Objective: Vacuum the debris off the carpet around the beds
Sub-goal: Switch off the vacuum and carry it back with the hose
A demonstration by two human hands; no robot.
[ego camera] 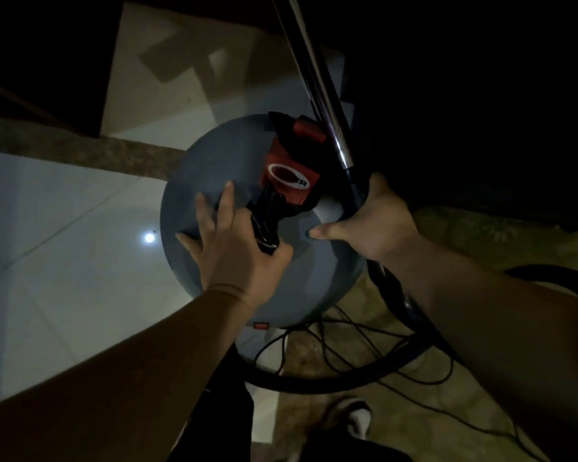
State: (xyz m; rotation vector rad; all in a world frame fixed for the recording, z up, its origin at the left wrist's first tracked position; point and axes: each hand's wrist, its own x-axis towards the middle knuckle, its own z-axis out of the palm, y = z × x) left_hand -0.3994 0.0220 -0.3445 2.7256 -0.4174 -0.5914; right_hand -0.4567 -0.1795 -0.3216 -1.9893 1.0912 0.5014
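Gripping black handle (pixel 264 225) atop round grey vacuum (pixel 214 168): left hand (pixel 234 241); right hand (pixel 377 225) clasping wand (pixel 317 85).

A dim room indoors, likely a home: glossy pale floor tiles (pixel 64 261) at left, patterned carpet (pixel 414 411) at right, a canister vacuum (pixel 214 161) with loose cord (pixel 364 335).
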